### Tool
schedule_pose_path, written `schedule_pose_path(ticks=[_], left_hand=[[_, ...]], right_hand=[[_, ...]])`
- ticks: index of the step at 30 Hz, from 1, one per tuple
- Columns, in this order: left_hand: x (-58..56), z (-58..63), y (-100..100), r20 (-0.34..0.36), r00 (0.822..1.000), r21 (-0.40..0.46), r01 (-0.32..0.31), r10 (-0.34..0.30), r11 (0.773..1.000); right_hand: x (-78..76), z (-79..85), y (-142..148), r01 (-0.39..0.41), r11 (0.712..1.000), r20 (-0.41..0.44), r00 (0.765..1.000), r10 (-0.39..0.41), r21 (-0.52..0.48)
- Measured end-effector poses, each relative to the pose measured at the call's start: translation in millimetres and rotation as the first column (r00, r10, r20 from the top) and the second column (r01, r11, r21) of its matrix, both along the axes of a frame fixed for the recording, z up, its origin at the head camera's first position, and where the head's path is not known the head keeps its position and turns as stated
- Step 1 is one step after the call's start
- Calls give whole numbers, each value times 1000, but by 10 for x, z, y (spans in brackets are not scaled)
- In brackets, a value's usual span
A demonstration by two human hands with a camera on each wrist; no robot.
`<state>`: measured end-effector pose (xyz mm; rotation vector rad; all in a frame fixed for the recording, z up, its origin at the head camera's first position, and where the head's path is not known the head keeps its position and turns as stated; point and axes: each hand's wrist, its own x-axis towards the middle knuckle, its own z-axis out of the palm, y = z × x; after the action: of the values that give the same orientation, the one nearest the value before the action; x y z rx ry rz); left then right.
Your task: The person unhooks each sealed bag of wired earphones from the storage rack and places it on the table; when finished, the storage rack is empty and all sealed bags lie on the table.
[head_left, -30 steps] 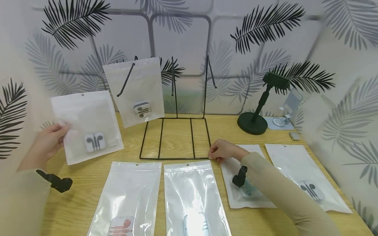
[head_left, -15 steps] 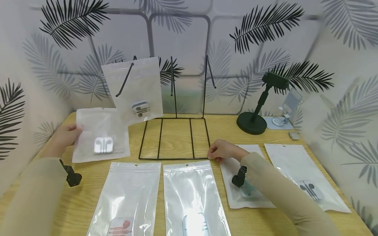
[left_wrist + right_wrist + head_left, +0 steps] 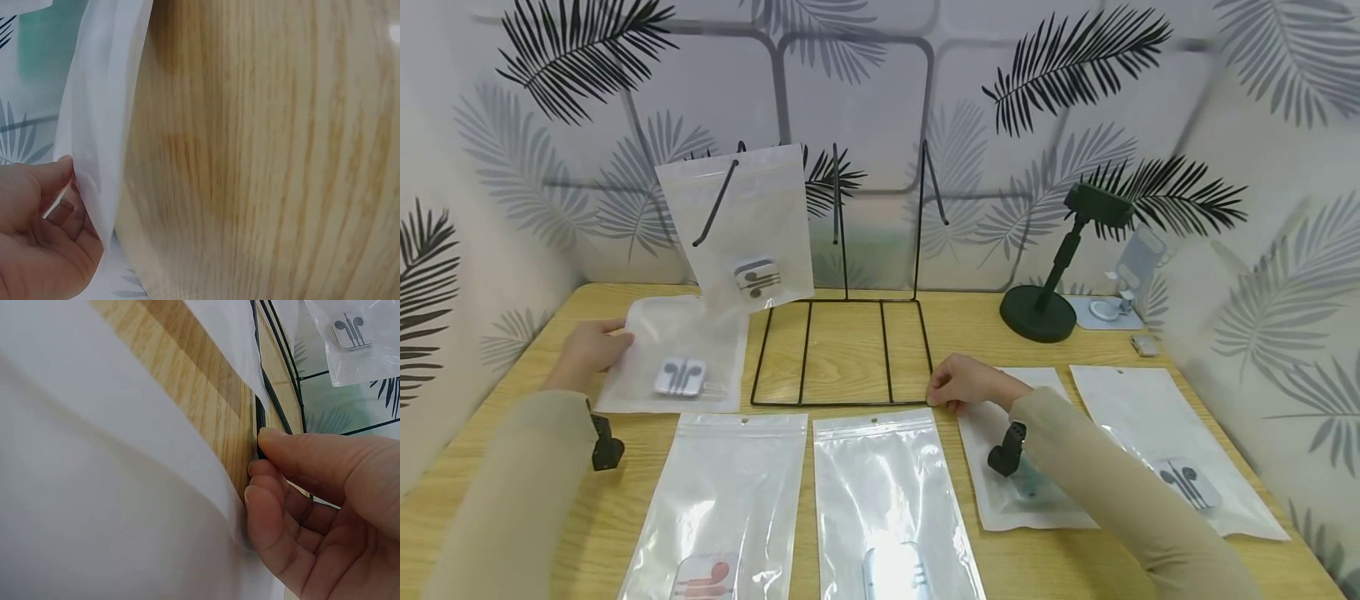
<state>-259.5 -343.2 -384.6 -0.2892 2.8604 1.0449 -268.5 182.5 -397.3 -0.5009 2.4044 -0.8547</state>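
Observation:
My left hand (image 3: 593,352) pinches the left edge of a white zip bag (image 3: 664,350) with earphones (image 3: 681,377) in a clear case inside. This bag lies low over the table at the far left, its upper right part overlapped by a hanging bag (image 3: 767,218) on a hook of the black wire rack (image 3: 842,405). In the left wrist view, thumb and fingers hold the bag's edge (image 3: 103,106). My right hand (image 3: 967,385) grips the front right corner of the rack's base; the right wrist view has thumb and fingertips around the black wire (image 3: 260,415).
Two glossy bags, one with pink earphones (image 3: 730,483) and one with a pale blue case (image 3: 880,475), lie in front. Two more bags, one under my right arm (image 3: 992,442) and one beyond it (image 3: 1142,417), lie right. A dark green stand (image 3: 1037,313) is behind.
My left hand has brought its bag down and to the right, from raised beside the hanging bag to low over the table. The right hand stays on the rack.

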Motion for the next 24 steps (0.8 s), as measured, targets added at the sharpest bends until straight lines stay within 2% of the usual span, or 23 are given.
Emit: schedule_pose_path(ticks=[3,6,12,20,24], left_hand=[[2,1,13,24,1000,-7,2,-2,1000],[0,-5,5,35,999,23,8,-9,1000],[-3,-24,4,20,999,45,27,-28,999],[-6,-45,11,40,998,42,45,-46,998],[-11,-61,-39,45,998,102,33,-38,994]], right_hand=[[1,3,-8,5,1000,3,1000,-5,-1],[4,3,-12,4,1000,4,1000,-4,-4],[15,10,-20,4,1000,11,1000,-3,-8],[8,11,-29,9,1000,16,1000,-9,-5],[10,11,-34,15,1000,22,1000,-15,-6]])
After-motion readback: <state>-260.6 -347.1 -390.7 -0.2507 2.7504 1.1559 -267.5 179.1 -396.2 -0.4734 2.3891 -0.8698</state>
